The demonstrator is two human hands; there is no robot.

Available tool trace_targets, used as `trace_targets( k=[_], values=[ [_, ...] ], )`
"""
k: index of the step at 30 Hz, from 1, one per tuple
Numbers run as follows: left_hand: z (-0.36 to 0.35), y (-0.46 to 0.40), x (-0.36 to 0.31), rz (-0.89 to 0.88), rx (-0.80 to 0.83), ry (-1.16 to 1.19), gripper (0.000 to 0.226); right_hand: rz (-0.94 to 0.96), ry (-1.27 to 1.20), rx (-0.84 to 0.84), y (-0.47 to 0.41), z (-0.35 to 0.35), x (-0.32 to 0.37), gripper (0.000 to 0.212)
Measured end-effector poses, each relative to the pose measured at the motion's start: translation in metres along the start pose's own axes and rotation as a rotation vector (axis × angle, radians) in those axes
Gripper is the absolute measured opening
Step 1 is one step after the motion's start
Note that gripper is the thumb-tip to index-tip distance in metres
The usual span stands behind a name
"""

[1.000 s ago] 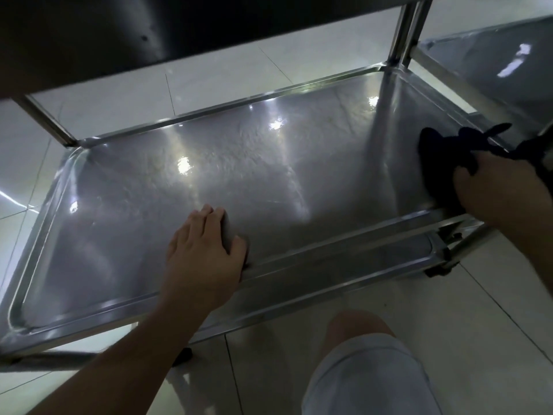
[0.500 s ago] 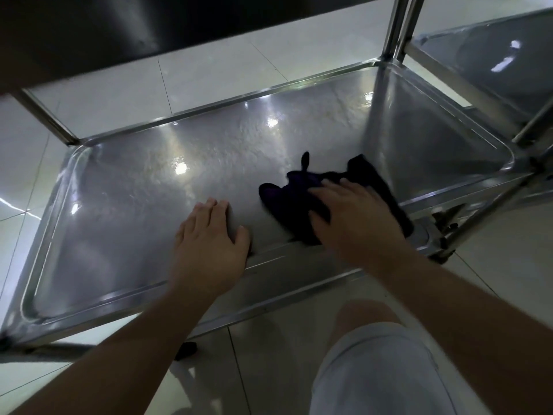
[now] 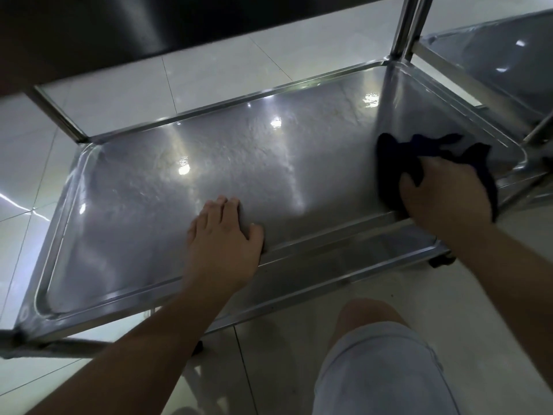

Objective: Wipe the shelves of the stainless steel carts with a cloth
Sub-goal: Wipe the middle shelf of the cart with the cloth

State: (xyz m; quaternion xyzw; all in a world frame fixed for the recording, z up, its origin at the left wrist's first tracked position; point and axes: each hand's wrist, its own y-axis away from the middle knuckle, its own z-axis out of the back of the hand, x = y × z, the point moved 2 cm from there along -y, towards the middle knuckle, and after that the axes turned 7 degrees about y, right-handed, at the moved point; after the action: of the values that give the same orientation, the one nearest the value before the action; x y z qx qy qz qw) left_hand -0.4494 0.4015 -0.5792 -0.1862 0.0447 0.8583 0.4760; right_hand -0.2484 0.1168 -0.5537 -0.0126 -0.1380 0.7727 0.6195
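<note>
At the near right corner of the lower shelf (image 3: pixel 269 163), the right hand (image 3: pixel 446 190) gripped the dark cloth (image 3: pixel 398 163), fingers curled into it, pressing it flat on the steel. The unwiped length ran away leftward along the shelf's long axis, past the left hand (image 3: pixel 223 235), which rested spread-fingered on the near edge, holding nothing

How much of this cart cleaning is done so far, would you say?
Done: hard to judge; the bottom shelf shines, but that alone proves little. In hand: the right hand grips a dark cloth at the shelf's right end, while the left hand rests flat near the front rim. Left: likely the shelf's left part, the shelf above and the neighbouring cart, none touched by the cloth now.
</note>
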Motion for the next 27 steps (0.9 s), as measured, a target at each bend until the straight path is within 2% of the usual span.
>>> trace_targets(
  k=[4,8,13,15,20,24,27],
  values=[
    [0.0,-0.001,0.0,-0.02,-0.023,0.008,0.054,0.195,-0.139,-0.041,0.064,-0.001,0.078,0.026],
    [0.0,0.0,0.001,-0.022,-0.009,0.001,0.062,0.354,-0.31,0.024,0.116,-0.004,0.146,0.029],
    [0.002,0.001,0.002,-0.038,0.011,0.024,0.057,0.494,-0.269,0.004,0.113,-0.009,0.144,0.031],
    [0.003,0.001,0.002,-0.038,0.016,0.019,0.059,0.462,-0.231,-0.039,0.095,-0.007,0.12,0.032],
    [0.002,-0.001,0.0,-0.007,0.025,0.043,0.06,0.241,-0.195,-0.163,0.064,-0.003,0.059,0.036],
    [0.005,0.001,-0.001,0.004,0.049,0.075,0.061,0.25,-0.198,-0.222,0.083,-0.002,0.086,0.03],
    [0.009,-0.001,-0.001,0.017,0.083,0.121,0.056,0.405,-0.296,-0.102,0.116,-0.008,0.141,0.023]
  ],
)
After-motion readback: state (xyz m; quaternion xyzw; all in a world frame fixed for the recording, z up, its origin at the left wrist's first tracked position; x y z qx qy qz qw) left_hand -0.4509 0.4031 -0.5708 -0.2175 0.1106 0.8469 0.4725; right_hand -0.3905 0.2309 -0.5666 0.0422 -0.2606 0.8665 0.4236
